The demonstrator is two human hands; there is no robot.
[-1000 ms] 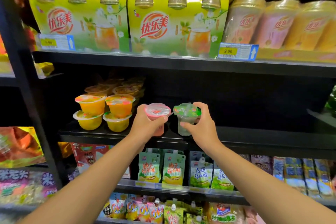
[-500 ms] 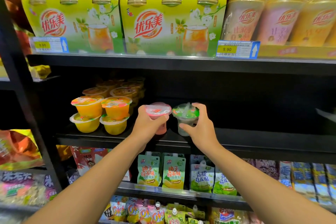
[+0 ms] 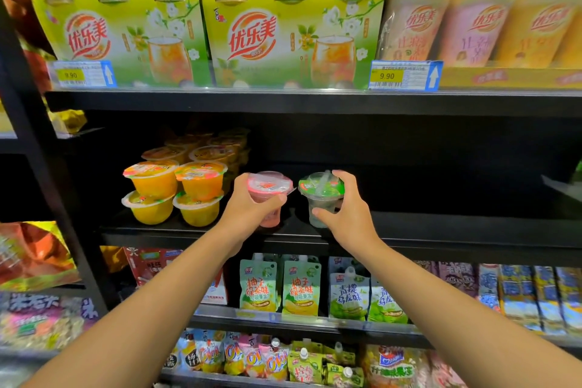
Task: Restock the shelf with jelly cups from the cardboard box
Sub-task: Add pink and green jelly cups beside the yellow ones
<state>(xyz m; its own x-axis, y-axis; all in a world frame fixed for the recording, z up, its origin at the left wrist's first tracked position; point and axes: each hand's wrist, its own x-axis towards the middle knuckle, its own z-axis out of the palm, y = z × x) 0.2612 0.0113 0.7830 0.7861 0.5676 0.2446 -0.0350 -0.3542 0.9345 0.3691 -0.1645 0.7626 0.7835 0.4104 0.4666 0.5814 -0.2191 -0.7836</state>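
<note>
Now left hand [image 3: 248,208] grips a pink jelly cup [image 3: 269,195], right hand [image 3: 346,214] a green-lidded one [image 3: 321,195].

On the shelf [image 3: 441,231], stacked jelly cups [image 3: 176,189] sit left; right of them the left hand [image 3: 248,209] and right hand [image 3: 349,214] each hold a cup, side by side.

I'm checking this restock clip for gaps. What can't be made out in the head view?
- Cardboard box: not in frame.
- Bases of the pink jelly cup and green jelly cup: covered by the left hand and right hand, so contact with the shelf is unclear.
- Rear orange jelly cups: dark, blurred.
- Price tag small print: too small.
</note>
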